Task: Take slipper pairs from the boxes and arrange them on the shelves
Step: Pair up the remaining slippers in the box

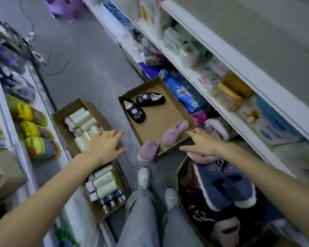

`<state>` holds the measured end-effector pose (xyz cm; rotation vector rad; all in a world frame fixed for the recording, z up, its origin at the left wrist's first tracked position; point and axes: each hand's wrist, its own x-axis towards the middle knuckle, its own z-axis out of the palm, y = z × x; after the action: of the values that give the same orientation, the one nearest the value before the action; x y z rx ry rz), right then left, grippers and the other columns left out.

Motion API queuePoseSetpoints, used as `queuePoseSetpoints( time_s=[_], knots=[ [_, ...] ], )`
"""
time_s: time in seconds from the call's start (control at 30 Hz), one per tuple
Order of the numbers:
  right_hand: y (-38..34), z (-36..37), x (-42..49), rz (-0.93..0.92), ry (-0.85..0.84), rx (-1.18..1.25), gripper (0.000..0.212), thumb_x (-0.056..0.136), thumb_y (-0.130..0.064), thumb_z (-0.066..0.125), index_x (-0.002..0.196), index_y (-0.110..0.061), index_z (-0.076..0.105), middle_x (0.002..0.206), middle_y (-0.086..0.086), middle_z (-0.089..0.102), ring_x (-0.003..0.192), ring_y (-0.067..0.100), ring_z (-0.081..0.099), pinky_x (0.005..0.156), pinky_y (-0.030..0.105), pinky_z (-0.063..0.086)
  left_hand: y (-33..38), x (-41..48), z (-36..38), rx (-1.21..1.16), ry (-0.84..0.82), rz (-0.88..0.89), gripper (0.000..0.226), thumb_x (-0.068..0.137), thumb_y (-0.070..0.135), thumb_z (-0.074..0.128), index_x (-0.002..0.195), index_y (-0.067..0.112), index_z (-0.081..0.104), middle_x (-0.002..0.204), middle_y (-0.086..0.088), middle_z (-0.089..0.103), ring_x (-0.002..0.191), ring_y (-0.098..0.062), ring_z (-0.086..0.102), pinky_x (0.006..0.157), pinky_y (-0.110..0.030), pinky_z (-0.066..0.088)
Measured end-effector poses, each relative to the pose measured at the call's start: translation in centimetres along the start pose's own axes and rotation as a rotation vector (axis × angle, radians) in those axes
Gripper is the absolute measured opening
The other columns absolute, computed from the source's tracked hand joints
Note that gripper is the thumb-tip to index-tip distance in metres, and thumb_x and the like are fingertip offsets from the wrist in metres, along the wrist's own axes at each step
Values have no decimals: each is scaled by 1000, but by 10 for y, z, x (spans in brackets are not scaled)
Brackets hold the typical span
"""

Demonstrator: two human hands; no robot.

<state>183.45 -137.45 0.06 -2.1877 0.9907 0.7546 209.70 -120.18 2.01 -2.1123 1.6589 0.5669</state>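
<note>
A shallow cardboard box lies on the aisle floor. In it sit a pair of black cat-face slippers and one lilac slipper. The other lilac slipper lies on the floor just outside the box's near corner. My right hand reaches out with straight fingers at the box's near right corner, close to the lilac slipper, holding nothing. My left hand is spread flat over the floor left of the box. A second box at lower right holds blue slippers and other pairs.
A cardboard box of pale bottles stands on the floor at the left. White shelves with tissue packs and toilet rolls run along the right; a shelf with yellow packs runs on the left. My legs and white shoes are below.
</note>
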Motion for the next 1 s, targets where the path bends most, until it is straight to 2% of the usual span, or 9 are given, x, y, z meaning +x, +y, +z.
queuePoseSetpoints(
  time_s=[0.2, 0.27, 0.4, 0.53, 0.63, 0.73, 0.83, 0.93, 1.0],
  knots=[
    [-3, 110, 111, 155, -158, 354, 72, 89, -53, 56, 143, -9, 36, 145, 18, 36, 134, 32, 37, 107, 34, 34, -13, 83, 125, -168, -191, -62, 70, 93, 58, 41, 151, 24, 21, 152, -3, 34, 133, -27, 40, 107, -38, 34],
    [-6, 144, 151, 235, -199, 459, 77, 87, -56, 57, 143, -8, 35, 144, 18, 38, 133, 32, 39, 108, 35, 34, -23, 111, 166, -202, -267, -80, 70, 94, 58, 40, 152, 26, 18, 150, -2, 35, 131, -27, 42, 105, -38, 36],
    [-5, 215, 234, 430, -264, 798, 100, 67, -73, 62, 140, -7, 43, 140, 11, 50, 126, 26, 50, 104, 38, 42, -45, 164, 228, -344, -394, -149, 70, 95, 56, 42, 152, 24, 19, 152, -6, 32, 130, -27, 43, 99, -38, 40],
    [-21, 257, 289, 692, -355, 1163, 85, 81, -64, 59, 144, -13, 34, 143, 6, 44, 125, 27, 48, 91, 40, 49, -57, 217, 274, -573, -487, -272, 68, 94, 52, 47, 149, 18, 26, 147, -12, 42, 125, -28, 49, 99, -36, 40],
    [-38, 276, 317, 801, -375, 1361, 74, 87, -56, 58, 145, -17, 33, 145, 12, 40, 127, 31, 45, 93, 45, 47, -50, 246, 296, -891, -541, -412, 66, 94, 50, 48, 147, 14, 33, 141, -11, 49, 125, -28, 49, 97, -30, 39],
    [-53, 293, 333, 831, -321, 1600, 71, 84, -51, 64, 142, -20, 38, 140, 10, 49, 123, 31, 51, 89, 44, 50, -35, 259, 310, -1219, -587, -521, 60, 96, 42, 50, 144, 9, 38, 141, -11, 49, 122, -24, 50, 92, -27, 36],
    [-66, 306, 342, 922, -166, 1791, 68, 79, -41, 73, 137, -18, 45, 132, 11, 56, 116, 31, 56, 81, 40, 53, -21, 265, 318, -1456, -672, -598, 58, 97, 41, 48, 144, 10, 39, 142, -10, 47, 125, -25, 48, 93, -31, 39],
    [-73, 300, 349, 1013, 27, 1881, 53, 78, -27, 76, 124, -11, 56, 119, 11, 64, 105, 29, 62, 83, 41, 54, -12, 270, 318, -1638, -712, -723, 48, 94, 46, 49, 131, 14, 53, 121, -6, 60, 107, -23, 57, 86, -33, 45],
    [-73, 284, 349, 1034, 126, 1898, 43, 78, -22, 76, 116, -11, 58, 105, 8, 66, 92, 24, 64, 71, 35, 54, -8, 273, 311, -1701, -660, -755, 42, 93, 49, 50, 119, 17, 59, 111, -5, 64, 97, -21, 61, 88, -36, 48]
  ],
)
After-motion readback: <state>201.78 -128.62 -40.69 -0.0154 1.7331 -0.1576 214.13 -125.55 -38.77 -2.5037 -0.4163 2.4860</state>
